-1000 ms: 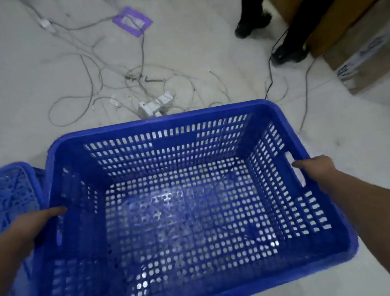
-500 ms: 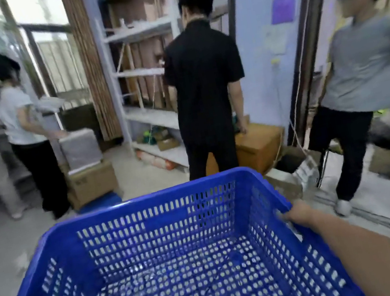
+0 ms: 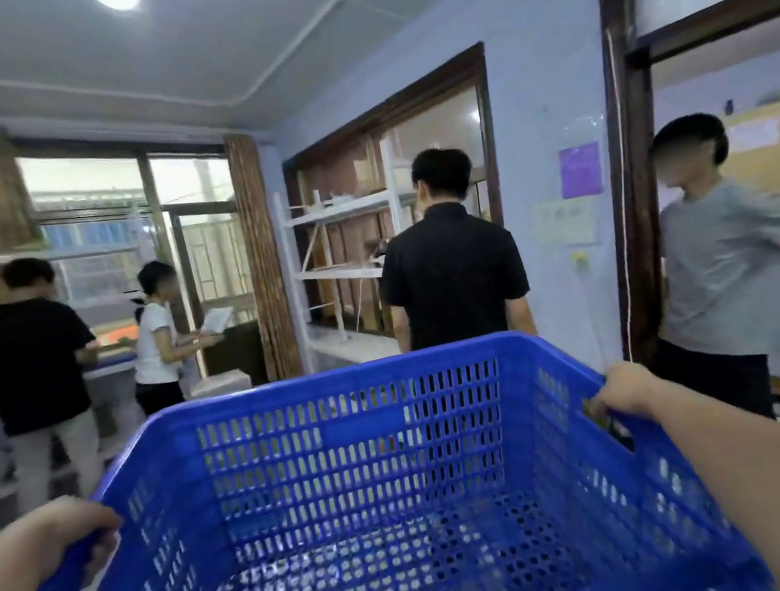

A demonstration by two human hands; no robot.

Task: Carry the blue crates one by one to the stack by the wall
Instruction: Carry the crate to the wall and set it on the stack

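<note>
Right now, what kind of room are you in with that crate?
Probably a storeroom or small workshop. White metal shelves line the walls, big cardboard sheets lean in the doorway, and both hands, left hand and right hand, carry an empty blue crate.

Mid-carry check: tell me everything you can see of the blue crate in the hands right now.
The blue crate looks like moulded plastic, rectangular, open-topped, with slotted walls, a perforated floor and a thick smooth rim. It appears empty. It is held up, roughly level, in front of the person. The left hand grips its left rim, the right hand its right rim at a handle slot. Nothing else touches it.
</note>
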